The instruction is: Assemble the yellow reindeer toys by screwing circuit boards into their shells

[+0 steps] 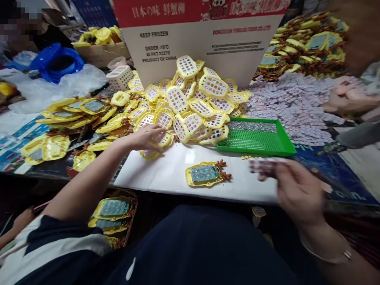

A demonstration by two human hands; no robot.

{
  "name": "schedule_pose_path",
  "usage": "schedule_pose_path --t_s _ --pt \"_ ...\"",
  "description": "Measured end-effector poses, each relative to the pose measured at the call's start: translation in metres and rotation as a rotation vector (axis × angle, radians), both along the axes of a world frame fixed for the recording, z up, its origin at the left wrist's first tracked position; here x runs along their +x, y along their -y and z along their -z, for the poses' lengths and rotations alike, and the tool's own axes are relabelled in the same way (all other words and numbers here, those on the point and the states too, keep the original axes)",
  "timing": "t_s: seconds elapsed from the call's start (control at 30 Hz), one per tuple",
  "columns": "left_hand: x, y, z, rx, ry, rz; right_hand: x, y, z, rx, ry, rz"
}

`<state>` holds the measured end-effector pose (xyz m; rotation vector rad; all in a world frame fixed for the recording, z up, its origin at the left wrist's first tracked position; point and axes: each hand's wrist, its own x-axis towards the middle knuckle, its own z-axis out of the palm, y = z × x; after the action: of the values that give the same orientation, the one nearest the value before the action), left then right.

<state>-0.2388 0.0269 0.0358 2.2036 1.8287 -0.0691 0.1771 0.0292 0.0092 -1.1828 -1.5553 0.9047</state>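
My left hand (147, 137) reaches into the heap of yellow perforated plastic shells (192, 107), its fingers curled round one yellow shell (150, 153) at the heap's near edge. My right hand (292, 190) is blurred by motion above the table's front edge; its fingers pinch a small pinkish pad piece (263, 166). Between the hands a yellow shell with a grey keypad insert and brown antlers (206, 174) lies flat on the white board (166, 174).
A green tray (255, 138) holds grey pads beside a spread of lilac pads (293, 107). A cardboard box (204, 39) stands behind the heap. Assembled yellow pieces (71, 114) lie at left and in a basket (114, 215) below. Another person's hand (350, 95) is at right.
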Motion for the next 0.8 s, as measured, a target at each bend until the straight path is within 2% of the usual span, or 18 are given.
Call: schedule_pose_path --t_s 0.07,0.13,0.23,0.4,0.6,0.7,0.8 --pt "0.000 -0.006 0.001 0.011 0.008 -0.007 -0.037 -0.004 -0.011 -0.225 -0.231 -0.128" --pt "-0.001 -0.010 0.003 0.035 0.054 -0.058 -0.060 -0.013 -0.017 -0.415 -0.369 -0.221" --pt "-0.005 -0.008 0.007 0.050 0.089 -0.053 -0.073 -0.024 -0.017 -0.526 -0.469 -0.249" --pt "-0.019 -0.001 0.011 0.028 0.235 -0.031 -0.074 -0.029 -0.009 -0.514 -0.469 -0.315" --pt "-0.031 -0.009 0.013 0.053 0.444 -0.061 -0.073 -0.033 -0.007 -0.500 -0.423 -0.337" --pt "-0.033 -0.009 0.006 0.061 0.438 -0.085 -0.072 -0.034 -0.005 -0.449 -0.376 -0.343" --pt "-0.031 0.000 -0.010 0.099 0.408 -0.141 -0.072 -0.031 -0.004 -0.318 -0.296 -0.347"
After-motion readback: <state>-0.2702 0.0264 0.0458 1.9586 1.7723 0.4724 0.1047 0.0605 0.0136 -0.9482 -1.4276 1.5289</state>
